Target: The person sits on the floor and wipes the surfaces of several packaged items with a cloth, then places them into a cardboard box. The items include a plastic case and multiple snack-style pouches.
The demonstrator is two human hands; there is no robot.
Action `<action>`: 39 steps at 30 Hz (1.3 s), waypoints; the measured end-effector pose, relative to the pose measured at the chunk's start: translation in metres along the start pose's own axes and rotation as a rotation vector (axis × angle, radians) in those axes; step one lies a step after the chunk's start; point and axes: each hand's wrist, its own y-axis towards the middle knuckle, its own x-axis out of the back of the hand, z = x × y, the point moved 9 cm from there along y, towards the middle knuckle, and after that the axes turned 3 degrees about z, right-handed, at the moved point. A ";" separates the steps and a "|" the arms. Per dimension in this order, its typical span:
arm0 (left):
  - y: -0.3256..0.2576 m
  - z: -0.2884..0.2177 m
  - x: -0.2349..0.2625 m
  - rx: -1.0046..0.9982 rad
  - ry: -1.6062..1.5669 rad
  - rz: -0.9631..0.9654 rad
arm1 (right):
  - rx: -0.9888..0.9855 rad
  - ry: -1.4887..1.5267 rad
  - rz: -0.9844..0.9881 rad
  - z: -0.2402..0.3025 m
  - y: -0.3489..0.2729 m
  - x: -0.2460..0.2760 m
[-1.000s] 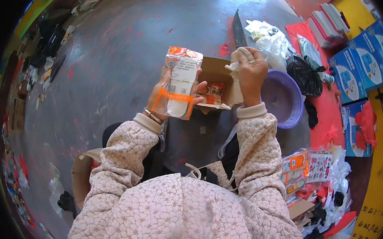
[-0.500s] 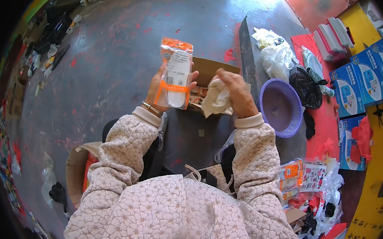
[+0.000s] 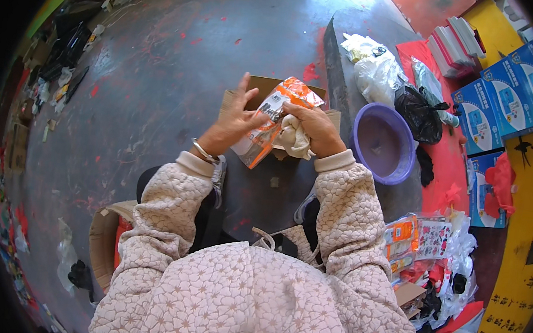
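Observation:
A clear and orange plastic packet of insoles (image 3: 272, 108) is tilted in front of me, its upper end leaning right. My right hand (image 3: 321, 129) grips the packet's right edge, with a crumpled cream cloth (image 3: 295, 140) bunched under the same fingers. At the packet's left side is my left hand (image 3: 234, 125), fingers spread and pointing up, the thumb lying against the plastic. Beneath both hands an open cardboard box (image 3: 264, 85) stands on the floor; the packet and hands hide most of its inside.
To the right is a purple basin (image 3: 384, 144) with cloudy liquid, beside a black plastic bag (image 3: 418, 113) and white bags (image 3: 375, 75). More packets (image 3: 402, 237) lie lower right. Another cardboard box (image 3: 104, 235) stands at my left. Blue boxes (image 3: 514, 101) line the far right.
The packet has passed from my left hand to the right, turned to its other face and tilted. My left hand has loosened, with its fingers spread. The cloth stays in my right hand.

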 end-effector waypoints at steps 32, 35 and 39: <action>-0.009 0.030 0.038 0.132 -0.517 -0.306 | 0.553 -0.857 -0.524 0.083 -0.043 0.030; -0.007 0.029 0.038 0.077 -0.523 -0.335 | 0.305 -0.804 -0.207 0.050 -0.027 0.004; -0.004 0.029 0.023 0.094 -0.436 -0.234 | 0.231 -0.522 -0.111 0.015 -0.008 -0.007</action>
